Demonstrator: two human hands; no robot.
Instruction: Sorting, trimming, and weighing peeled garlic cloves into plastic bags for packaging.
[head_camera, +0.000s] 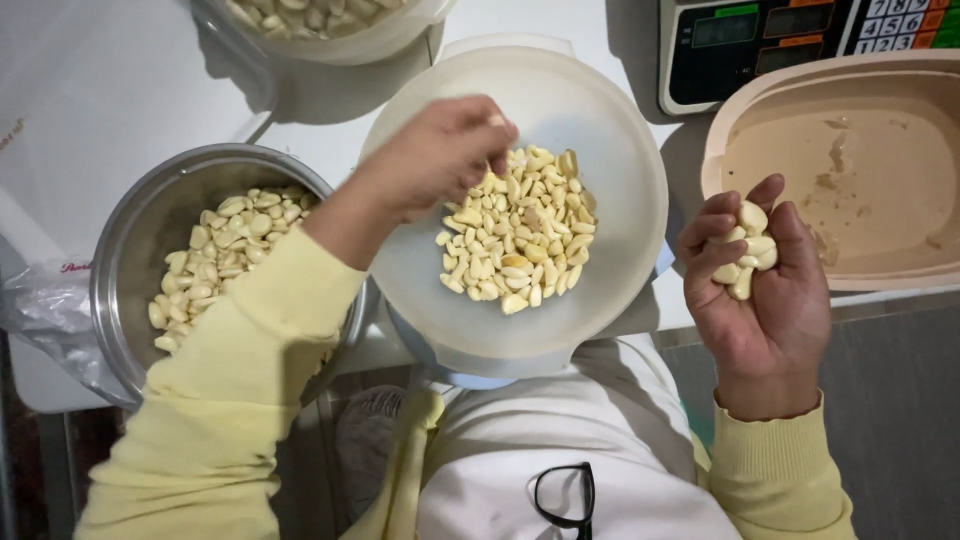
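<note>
A white round lid or plate (600, 130) rests in front of me with a heap of peeled garlic cloves (520, 235) on it. My left hand (435, 155) reaches over its left side, fingertips pinched at the top of the heap; whether it holds a clove is unclear. My right hand (760, 275) is palm up to the right of the plate, cupped around several peeled cloves (748, 245). Both arms wear pale yellow sleeves.
A steel bowl (135, 230) with more peeled cloves sits at left, next to a plastic bag (40, 305). A beige plastic tub (860, 170) stands at right, a weighing scale (760, 40) behind it, another bowl of cloves (330, 25) at top. Black glasses (565, 495) hang on my shirt.
</note>
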